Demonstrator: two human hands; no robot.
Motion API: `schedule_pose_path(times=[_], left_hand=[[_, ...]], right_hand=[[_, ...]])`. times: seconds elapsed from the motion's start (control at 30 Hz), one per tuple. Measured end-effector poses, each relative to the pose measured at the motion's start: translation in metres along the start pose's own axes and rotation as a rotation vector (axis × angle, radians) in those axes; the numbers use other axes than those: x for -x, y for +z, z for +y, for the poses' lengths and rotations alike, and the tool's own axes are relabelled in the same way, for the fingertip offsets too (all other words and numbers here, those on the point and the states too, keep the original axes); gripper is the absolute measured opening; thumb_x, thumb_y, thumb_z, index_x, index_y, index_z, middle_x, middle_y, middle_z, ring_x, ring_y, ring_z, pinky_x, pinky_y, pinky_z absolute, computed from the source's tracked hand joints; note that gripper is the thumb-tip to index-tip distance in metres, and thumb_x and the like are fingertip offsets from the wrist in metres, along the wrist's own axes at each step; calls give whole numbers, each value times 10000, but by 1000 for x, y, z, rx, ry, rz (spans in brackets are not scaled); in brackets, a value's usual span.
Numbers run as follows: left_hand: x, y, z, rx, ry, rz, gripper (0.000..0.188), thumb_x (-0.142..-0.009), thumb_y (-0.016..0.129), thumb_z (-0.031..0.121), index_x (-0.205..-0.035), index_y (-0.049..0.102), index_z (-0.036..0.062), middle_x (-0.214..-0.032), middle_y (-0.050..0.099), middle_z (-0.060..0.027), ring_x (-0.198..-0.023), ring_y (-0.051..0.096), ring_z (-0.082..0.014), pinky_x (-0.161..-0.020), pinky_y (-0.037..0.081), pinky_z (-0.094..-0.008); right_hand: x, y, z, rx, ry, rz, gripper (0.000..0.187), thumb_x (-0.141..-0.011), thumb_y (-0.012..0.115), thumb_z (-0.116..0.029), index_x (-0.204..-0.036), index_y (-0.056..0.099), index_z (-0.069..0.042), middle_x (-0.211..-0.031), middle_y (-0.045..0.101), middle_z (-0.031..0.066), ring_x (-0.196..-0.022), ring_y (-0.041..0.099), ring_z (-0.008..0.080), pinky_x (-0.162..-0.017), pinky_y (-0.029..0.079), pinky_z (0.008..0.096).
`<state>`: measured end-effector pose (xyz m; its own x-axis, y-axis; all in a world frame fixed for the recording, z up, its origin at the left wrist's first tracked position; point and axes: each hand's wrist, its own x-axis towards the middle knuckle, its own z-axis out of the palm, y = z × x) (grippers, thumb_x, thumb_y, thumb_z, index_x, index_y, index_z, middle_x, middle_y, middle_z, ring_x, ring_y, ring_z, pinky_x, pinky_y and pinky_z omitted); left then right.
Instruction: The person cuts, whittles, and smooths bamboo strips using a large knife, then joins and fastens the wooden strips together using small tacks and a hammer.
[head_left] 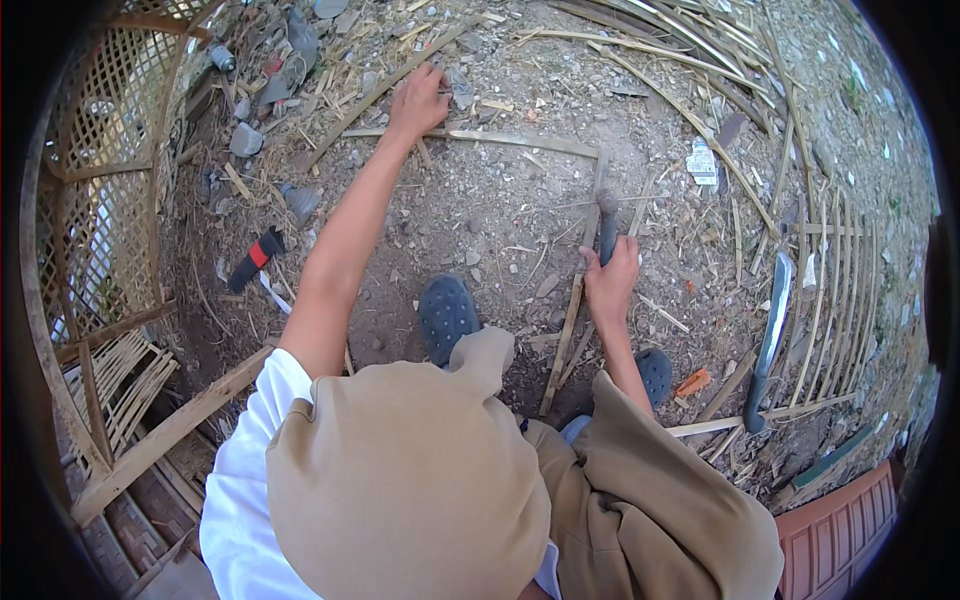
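Note:
My right hand is closed around the dark handle of a hammer, whose head lies over a thin wooden strip running toward me. Another wooden strip lies crosswise farther off and meets the first at a corner. Over the crosswise strip's left part, my left hand has its fingers drawn together near the ground; whatever is between them is too small or hidden. Beside that hand is a greyish scrap. A longer strip lies slanted just left of it.
A machete lies to the right, beside a slatted bamboo frame. At the left are a dark sheath with a red band, a lattice panel and a wooden beam. Long bamboo strips lie at the far right on littered dirt.

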<state>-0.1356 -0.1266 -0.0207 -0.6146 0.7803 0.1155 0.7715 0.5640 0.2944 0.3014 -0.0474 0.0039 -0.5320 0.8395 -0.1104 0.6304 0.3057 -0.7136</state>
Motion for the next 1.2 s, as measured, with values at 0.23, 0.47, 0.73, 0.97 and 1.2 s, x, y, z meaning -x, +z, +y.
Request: schedule_pose_path(times=[0.23,0.47,0.73,0.97,1.2], left_hand=[[-1,-3,0,-123,169,45,204,-908,765,177,-1072,666,108,-1119,641,-72,-1105,654,-319,-887,486,-484],[0,0,-1,-159,161,119,192,-924,735,191,-1069,656,94,-1085,641,-92,-1057,669,-336,-855,503,-494],[8,-36,2,-2,-118,317,160,-915,690,123,-1038,657,27,-1032,662,-162,-927,694,-372,-805,554,-491],[40,-31,116,538,48,129,104,-884,733,36,-984,723,8,-933,700,-95,-794,700,-173,-722,566,-314],[37,29,214,768,252,-156,181,-828,793,-10,-1008,777,12,-894,722,-82,-775,720,-158,-731,594,-293]], right_hand=[[0,-1,-1,-4,-5,-1,382,-895,848,-118,-1039,564,95,-1143,569,275,-1029,578,509,-917,468,546],[0,0,1,-6,-6,-6,380,-893,847,-111,-1041,565,96,-1140,569,276,-1028,577,513,-918,467,551],[0,5,9,-18,-73,60,425,-876,884,-174,-1029,576,77,-1062,577,247,-908,575,468,-822,474,525],[-1,-2,4,-16,13,-8,386,-898,845,-116,-1094,591,99,-1148,564,272,-1014,600,508,-886,488,554],[-1,0,5,-34,-10,-5,368,-900,841,-103,-1073,583,95,-1139,561,277,-1008,598,523,-885,489,552]])
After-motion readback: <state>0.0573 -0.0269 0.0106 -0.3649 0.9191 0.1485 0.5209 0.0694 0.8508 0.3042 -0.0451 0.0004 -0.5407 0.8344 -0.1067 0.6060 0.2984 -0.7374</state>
